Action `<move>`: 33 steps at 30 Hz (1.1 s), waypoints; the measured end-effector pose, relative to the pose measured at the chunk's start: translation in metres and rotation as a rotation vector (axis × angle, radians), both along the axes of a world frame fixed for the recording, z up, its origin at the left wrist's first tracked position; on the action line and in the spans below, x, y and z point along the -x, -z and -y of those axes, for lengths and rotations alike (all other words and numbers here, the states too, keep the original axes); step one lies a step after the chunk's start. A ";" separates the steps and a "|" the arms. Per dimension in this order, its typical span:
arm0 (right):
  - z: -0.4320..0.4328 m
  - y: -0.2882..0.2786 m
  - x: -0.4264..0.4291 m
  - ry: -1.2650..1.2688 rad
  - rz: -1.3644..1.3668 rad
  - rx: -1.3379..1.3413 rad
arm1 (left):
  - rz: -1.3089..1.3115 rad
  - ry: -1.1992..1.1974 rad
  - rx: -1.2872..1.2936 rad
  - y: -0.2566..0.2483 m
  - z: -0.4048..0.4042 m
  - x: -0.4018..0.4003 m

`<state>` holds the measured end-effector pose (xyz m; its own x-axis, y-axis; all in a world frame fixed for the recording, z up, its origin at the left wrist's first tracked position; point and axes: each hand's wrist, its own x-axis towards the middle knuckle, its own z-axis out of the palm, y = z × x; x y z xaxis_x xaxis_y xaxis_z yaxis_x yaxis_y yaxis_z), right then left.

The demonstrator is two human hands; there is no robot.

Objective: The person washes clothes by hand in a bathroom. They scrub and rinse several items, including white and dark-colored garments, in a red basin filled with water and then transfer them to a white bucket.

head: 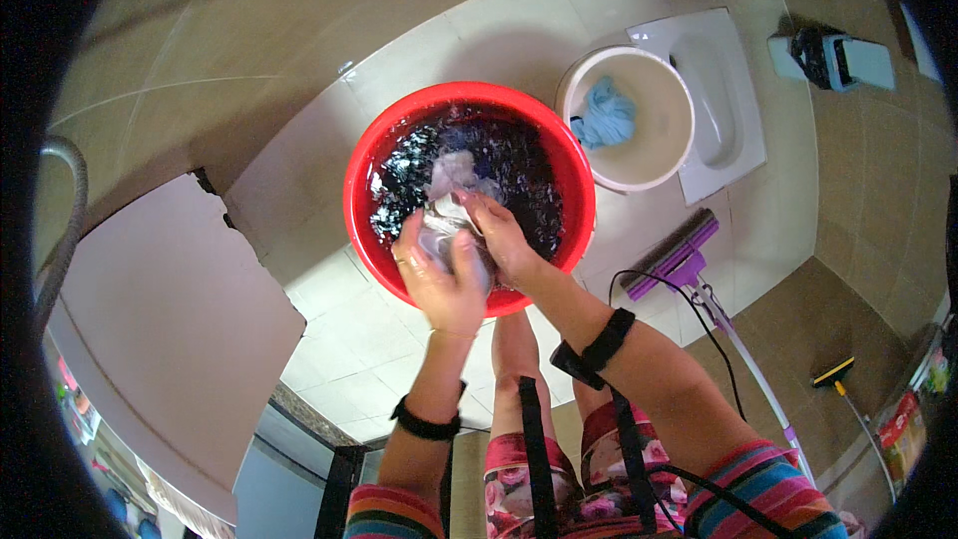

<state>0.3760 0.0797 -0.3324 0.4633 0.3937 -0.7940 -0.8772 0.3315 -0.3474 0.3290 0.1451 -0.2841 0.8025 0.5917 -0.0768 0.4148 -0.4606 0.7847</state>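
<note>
A red plastic basin [580, 120] full of dark, rippling water [516, 150] stands on the tiled floor in front of me. Over its near half, my left hand [441, 281] and my right hand [505, 239] grip a wet, pale grey-white cloth [449, 217] between them. My left fingers curl round the near left side of it, while my right hand presses from the right. A loose end of the cloth trails forward into the water. Motion blurs its lower part, and my palms hide much of the bundle.
Right of the basin, a white bucket [632, 180] holds a light blue cloth [608, 116], beside a squat toilet [722, 120]. A purple sponge mop [677, 262] and a yellow-edged squeegee [833, 373] are at the right. A pale panel with a broken edge [172, 314] lies left.
</note>
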 end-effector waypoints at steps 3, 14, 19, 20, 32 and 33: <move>0.007 0.016 0.012 0.162 0.018 -0.094 | 0.051 -0.013 -0.134 0.019 0.023 -0.010; 0.035 0.067 0.020 -0.608 0.941 0.590 | -0.238 0.420 -0.112 0.160 -0.047 0.007; 0.029 0.129 0.002 -1.285 0.604 0.769 | -0.419 0.313 -0.248 0.191 -0.050 0.037; 0.025 0.160 0.012 -1.252 0.831 0.888 | -0.423 0.366 -0.210 0.187 -0.053 0.039; 0.027 0.070 0.001 -0.187 -0.101 -0.083 | 0.011 0.087 0.043 0.071 0.028 0.016; 0.029 0.081 0.009 -0.262 0.101 -0.080 | 0.032 0.067 0.089 0.048 0.039 0.008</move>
<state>0.3666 0.0504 -0.4135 0.4128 0.5699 -0.7105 -0.8987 0.1278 -0.4196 0.3210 0.1059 -0.3320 0.8430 0.5284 -0.1004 0.3596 -0.4147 0.8359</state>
